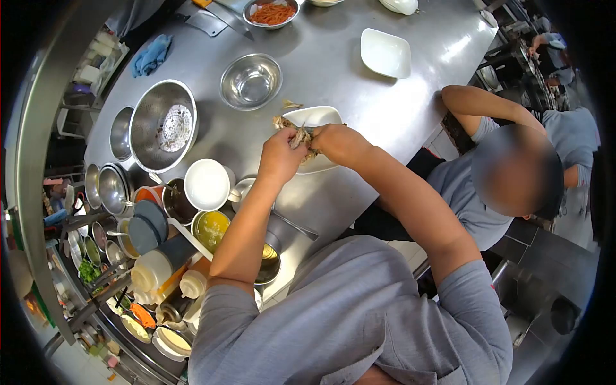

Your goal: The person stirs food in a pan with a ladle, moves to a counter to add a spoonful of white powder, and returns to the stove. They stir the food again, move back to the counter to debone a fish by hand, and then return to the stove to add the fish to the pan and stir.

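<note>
Over a white square dish point(327, 115), my left hand point(281, 157) and my right hand point(342, 144) meet on a brown, ragged piece of cooked chicken point(300, 136). The left fingers pinch its near side, and the right fingers close on its other end. Part of the chicken is hidden behind my fingers. A small pale scrap point(292, 104) lies on the steel table point(308, 61) just beyond the dish. Farther away stands a round steel bowl point(251, 81).
A steel colander point(163, 125), a white pot point(209, 184) and a container of yellow liquid point(212, 230) crowd the left. A second white dish point(385, 53), a cleaver point(206, 23) and a bowl of orange shreds point(271, 13) are farther back. A person point(462, 179) is close on my right.
</note>
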Available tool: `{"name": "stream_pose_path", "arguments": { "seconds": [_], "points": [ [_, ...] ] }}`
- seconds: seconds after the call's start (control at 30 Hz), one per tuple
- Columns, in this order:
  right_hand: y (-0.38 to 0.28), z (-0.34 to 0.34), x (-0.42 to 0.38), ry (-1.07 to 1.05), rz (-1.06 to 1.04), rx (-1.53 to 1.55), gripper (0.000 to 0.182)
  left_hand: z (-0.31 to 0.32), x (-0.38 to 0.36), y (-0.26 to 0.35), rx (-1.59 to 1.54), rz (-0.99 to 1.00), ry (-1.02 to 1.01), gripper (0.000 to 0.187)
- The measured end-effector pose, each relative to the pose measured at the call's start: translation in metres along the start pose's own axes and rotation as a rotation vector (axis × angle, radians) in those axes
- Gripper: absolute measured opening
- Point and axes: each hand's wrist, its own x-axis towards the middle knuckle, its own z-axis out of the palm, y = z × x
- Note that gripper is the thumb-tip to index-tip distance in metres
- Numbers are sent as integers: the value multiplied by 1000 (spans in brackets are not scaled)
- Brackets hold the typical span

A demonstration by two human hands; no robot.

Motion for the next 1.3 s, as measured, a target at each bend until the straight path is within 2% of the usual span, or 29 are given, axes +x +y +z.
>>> {"name": "stream_pose_path", "arguments": {
  "seconds": [0.27,0.43,0.67,0.73,0.87,0.93,1.3],
  "points": [
    [-10,5,2,85,-30,-147,16,1,4,-3,34,-19,27,31],
    [-17,7,5,23,46,-221,15,0,7,-5,49,23,22,31],
    [-10,3,4,36,38,-138,18,2,6,-9,47,11,39,29],
    [-7,-2,2,-56,60,-105,18,5,7,-10,32,7,28,29],
    [-11,-7,-1,-45,66,-126,18,4,2,-3,21,-18,10,30],
    [-10,-8,1,-24,-20,-187,18,4,-1,1,33,5,25,30],
    [-8,-3,10,-51,-33,-204,16,3,3,1,35,6,32,30]
  ]
}}
